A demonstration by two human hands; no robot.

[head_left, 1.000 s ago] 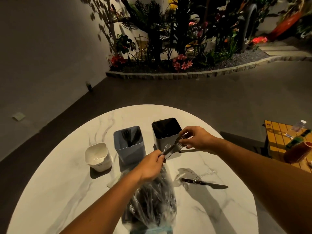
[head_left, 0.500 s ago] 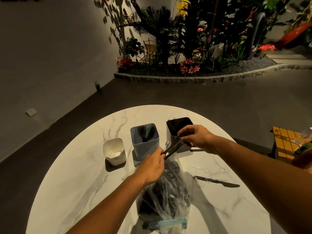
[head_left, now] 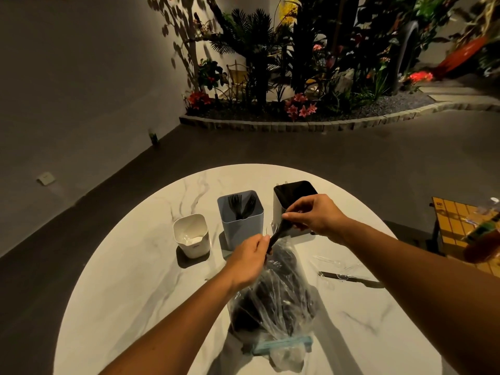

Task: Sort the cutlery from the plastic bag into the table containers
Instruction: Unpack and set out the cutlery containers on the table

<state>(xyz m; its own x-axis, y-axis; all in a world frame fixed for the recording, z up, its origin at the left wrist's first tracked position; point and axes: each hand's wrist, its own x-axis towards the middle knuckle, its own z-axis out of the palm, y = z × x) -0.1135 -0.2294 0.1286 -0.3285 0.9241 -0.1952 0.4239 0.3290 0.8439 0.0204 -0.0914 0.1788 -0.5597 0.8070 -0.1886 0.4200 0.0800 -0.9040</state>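
Head view: right hand (head_left: 315,216) and left hand (head_left: 250,259) each pinch an end of a black utensil (head_left: 278,234), probably to free it from the plastic bag (head_left: 273,307) lying below. Nearest target: dark container (head_left: 293,193), directly behind the right hand. Blue container (head_left: 240,226) holds forks; white container (head_left: 192,235) stands leftmost. Loose knife (head_left: 351,278) on marble table (head_left: 130,280), not obstructing.

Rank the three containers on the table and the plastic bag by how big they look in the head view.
1. plastic bag, though it lies nearest the camera.
2. blue-grey container and dark container: alike, and the dark one is partly hidden by a hand, so unranked.
3. white container.
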